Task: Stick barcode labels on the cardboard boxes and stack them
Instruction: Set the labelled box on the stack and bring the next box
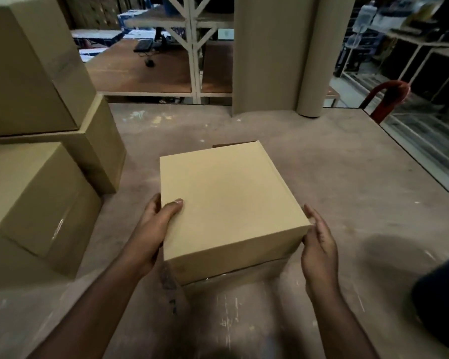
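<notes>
My left hand [153,231] grips the left side of the small box [228,203], thumb curled over its top face and the other fingers [153,203] wrapped down its left wall. My right hand [319,244] presses against the box's near right corner with fingers nearly straight, palm against the side wall, not wrapped round anything. The box is closed, plain tan cardboard, and I see no label on its top or near face. It sits on a second box [233,278] of which only a strip of near wall shows beneath it; both are around the middle of the dusty counter [347,177]. At the counter's left edge stands a stack of larger boxes [36,177], some with clear tape along their sides, well apart from the one I hold. At the far edge a roll of brown paper [272,53] stands upright. Past the counter's far right corner the curved back of a red chair [389,99] shows. A dark blurred shape [441,301] lies at the near right edge; I cannot tell what it is.
</notes>
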The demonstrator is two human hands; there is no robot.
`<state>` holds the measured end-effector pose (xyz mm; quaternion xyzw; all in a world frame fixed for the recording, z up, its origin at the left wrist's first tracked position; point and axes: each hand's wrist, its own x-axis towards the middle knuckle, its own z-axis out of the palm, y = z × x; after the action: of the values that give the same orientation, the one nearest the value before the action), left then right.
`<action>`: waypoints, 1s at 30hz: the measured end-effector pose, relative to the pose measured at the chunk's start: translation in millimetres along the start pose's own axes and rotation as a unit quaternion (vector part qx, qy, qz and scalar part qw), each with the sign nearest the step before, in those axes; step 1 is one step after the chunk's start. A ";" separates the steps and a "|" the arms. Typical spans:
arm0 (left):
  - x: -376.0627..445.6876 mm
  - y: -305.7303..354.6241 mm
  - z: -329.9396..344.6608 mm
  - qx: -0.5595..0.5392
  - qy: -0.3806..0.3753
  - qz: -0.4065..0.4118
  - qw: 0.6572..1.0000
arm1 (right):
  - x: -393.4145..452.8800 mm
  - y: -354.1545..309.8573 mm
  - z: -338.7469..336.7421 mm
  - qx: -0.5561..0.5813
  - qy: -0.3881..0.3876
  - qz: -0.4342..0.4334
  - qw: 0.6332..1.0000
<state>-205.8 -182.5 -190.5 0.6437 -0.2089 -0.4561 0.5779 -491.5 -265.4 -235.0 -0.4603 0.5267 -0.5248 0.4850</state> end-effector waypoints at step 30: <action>97.8 73.3 50.3 0.356 -0.040 0.374 0.855 | 165.5 -0.1 67.6 0.068 -0.066 0.177 0.980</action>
<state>-180.0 -306.1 -151.7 0.6603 -0.6050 -0.1258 0.4268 -441.8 -437.1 -238.0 -0.3592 0.5296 -0.4338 0.6343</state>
